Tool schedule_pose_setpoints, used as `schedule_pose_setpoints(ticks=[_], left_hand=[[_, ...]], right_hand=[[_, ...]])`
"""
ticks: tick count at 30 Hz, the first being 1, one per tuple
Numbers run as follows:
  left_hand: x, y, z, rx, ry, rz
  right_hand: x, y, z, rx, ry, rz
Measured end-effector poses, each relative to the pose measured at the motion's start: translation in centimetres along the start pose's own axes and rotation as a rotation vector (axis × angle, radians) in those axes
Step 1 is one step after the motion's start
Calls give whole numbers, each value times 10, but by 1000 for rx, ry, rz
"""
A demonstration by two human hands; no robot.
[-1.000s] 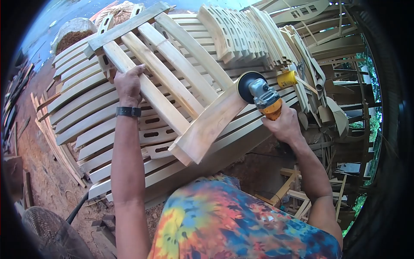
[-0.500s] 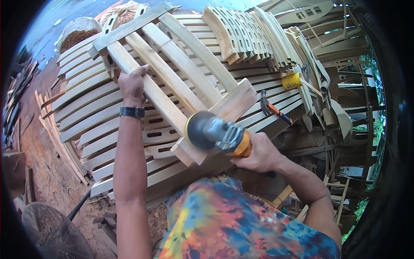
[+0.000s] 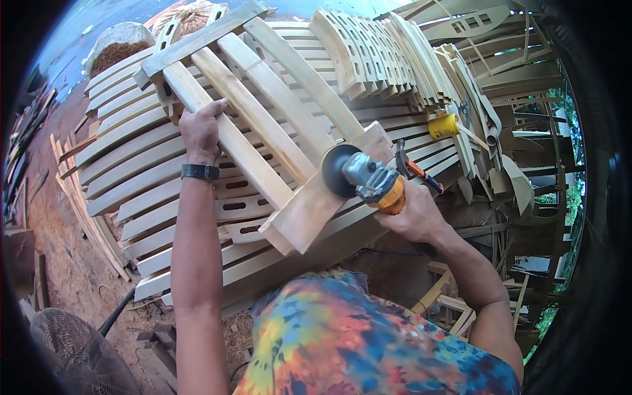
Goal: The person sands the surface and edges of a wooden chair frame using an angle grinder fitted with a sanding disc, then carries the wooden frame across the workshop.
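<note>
My left hand (image 3: 202,131), with a dark band at the wrist, is wrapped round the near-left slat of a slatted wooden frame (image 3: 257,135). In my right hand (image 3: 415,214) is a yellow and grey angle grinder (image 3: 376,181). The grinder's dark round disc (image 3: 339,170) lies against the middle of the frame's wide near end board (image 3: 309,209) and hides part of it. The frame rests tilted across a pile of curved wooden slats (image 3: 141,187).
A hammer (image 3: 416,170) lies right of the grinder, with a yellow container (image 3: 443,126) beyond it. Slotted boards (image 3: 362,52) stand stacked at the back. A fan (image 3: 72,345) is at lower left, and scrap wood (image 3: 454,303) lies at lower right.
The grinder swept from the end board's right end to its left end, then back up to its middle. My left hand kept its hold on the frame.
</note>
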State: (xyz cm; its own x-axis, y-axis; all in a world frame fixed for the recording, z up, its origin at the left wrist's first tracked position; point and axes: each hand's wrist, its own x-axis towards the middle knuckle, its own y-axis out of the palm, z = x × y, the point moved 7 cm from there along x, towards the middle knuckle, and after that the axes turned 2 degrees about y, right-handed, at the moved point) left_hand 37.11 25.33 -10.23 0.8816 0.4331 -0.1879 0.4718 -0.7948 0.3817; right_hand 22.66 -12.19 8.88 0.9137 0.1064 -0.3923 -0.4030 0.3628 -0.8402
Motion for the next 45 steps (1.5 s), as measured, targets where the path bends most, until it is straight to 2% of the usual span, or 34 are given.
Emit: schedule_pose_setpoints(ticks=[5,9,11,12,15,25,40,45], left_hand=[[-7,4,-7,-42,-14,-13],[-3,2,-7,-37,0,-26],[-4,2,-8,2,-7,-34],[-3,2,-7,7,-8,-35],[-2,1,-5,-2,-5,-39],[-3,1,-4,35,10,-45],[-5,2,-7,21,15,-42],[-2,2,-4,14,34,-32]], right_hand=[[-6,-27,-10,-63,51,-192],[-8,-31,-8,-28,45,-229],[-8,-15,6,75,-72,-115],[-8,-12,13,79,-71,-112],[-6,11,32,130,-57,85],[2,24,39,71,-60,161],[11,-5,18,-103,-86,-52],[5,-20,13,-76,-26,-177]])
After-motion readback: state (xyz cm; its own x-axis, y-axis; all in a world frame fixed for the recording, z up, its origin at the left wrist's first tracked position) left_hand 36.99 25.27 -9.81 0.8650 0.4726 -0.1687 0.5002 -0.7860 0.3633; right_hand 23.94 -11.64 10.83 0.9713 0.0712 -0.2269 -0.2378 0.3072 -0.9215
